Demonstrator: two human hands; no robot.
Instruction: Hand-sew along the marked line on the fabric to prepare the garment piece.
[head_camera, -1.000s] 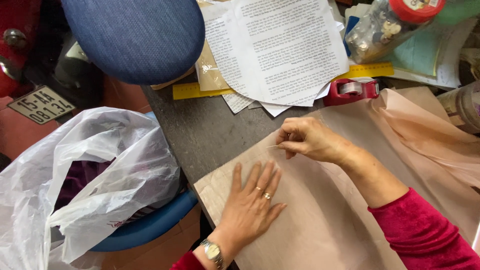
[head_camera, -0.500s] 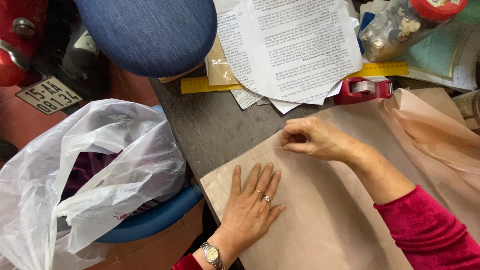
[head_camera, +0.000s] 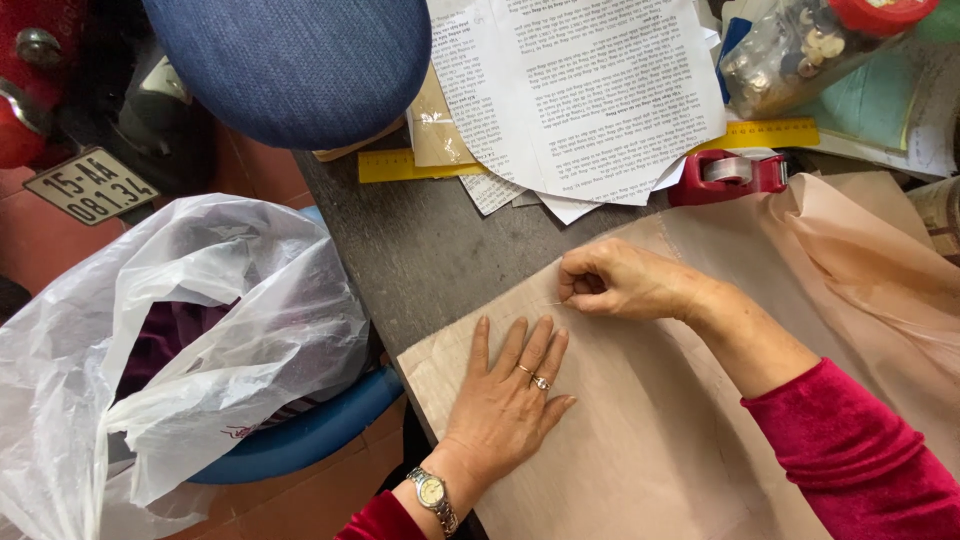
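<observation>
1. The left hand lay flat and spread on the fabric, pinning it to the table.
2. The right hand was closed, fingertips pinched at what looked to me like a fine pin or thread at the fabric's upper edge; I could not tell which.
3. The fabric, pale beige, covered the table's right side, bunched beyond the tape dispenser.
4. I judged it light, soft and prone to sliding, so best held near an edge, with a flat palm beside.
5. A plastic bag sat left, papers above.
</observation>
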